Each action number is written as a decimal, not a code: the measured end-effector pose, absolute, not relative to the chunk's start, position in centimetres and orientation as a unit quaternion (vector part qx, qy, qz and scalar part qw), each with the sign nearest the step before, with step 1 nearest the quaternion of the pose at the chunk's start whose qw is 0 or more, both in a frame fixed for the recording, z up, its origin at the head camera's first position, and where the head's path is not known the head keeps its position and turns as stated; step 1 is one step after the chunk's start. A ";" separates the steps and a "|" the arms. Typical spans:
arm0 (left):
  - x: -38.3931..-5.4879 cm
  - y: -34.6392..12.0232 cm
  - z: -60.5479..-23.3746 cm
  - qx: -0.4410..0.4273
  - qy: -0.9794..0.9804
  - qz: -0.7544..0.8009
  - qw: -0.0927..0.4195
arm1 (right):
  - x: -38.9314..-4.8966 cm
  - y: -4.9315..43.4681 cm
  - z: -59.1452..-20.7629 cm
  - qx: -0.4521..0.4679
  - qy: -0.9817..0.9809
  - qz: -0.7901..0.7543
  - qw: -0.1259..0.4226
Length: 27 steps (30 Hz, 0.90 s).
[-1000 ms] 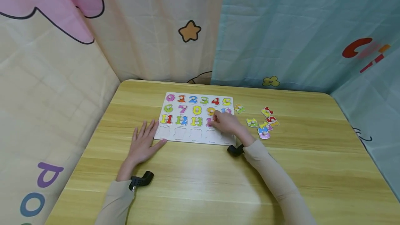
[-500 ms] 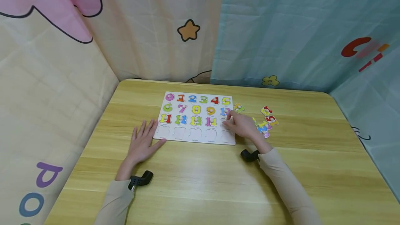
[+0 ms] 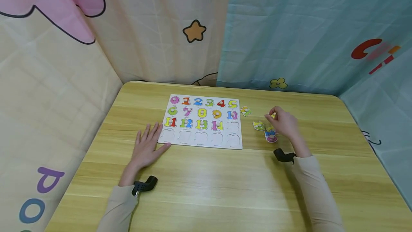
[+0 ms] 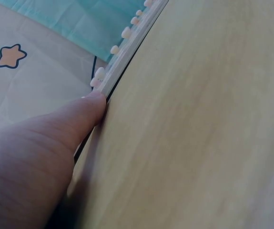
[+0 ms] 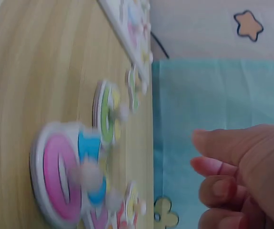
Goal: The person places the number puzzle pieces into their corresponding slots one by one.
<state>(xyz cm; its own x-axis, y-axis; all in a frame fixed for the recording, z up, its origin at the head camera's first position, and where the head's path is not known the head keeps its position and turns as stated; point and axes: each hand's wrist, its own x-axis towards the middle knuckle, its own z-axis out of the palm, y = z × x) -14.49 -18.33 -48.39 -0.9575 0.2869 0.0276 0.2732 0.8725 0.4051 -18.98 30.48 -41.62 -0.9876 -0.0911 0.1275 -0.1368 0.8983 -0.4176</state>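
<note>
A white number puzzle board lies on the table, with knobbed pieces 0 to 14 in its upper rows and bare recesses below. My left hand lies flat at the board's left side, fingers spread. In the left wrist view the left thumb touches the board's edge. My right hand hovers over the loose number pieces, fingers loosely curled, holding nothing visible; thumb and index are slightly apart in the right wrist view. Below it lie a pink and blue piece and a green and yellow piece.
One loose piece lies just off the board's right edge. More loose pieces are partly hidden under the right hand. The wooden table meets printed curtains at its back and sides. Each wrist wears a black camera.
My right hand has moved right from the board to the loose pieces. Piece 14, earlier under its fingers, now shows in its slot. The left hand has stayed put.
</note>
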 end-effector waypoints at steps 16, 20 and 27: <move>-14.5 -18.5 -48.7 0.144 0.968 0.207 0.013 | -19.2 34.7 -42.2 0.017 -0.982 0.160 -0.097; -14.5 -18.4 -48.7 0.145 0.968 0.204 0.014 | -19.2 34.8 -42.4 0.020 -0.983 0.152 -0.103; -14.6 -18.4 -48.7 0.144 0.969 0.202 0.014 | -19.3 35.2 -43.1 0.017 -0.983 0.157 -0.091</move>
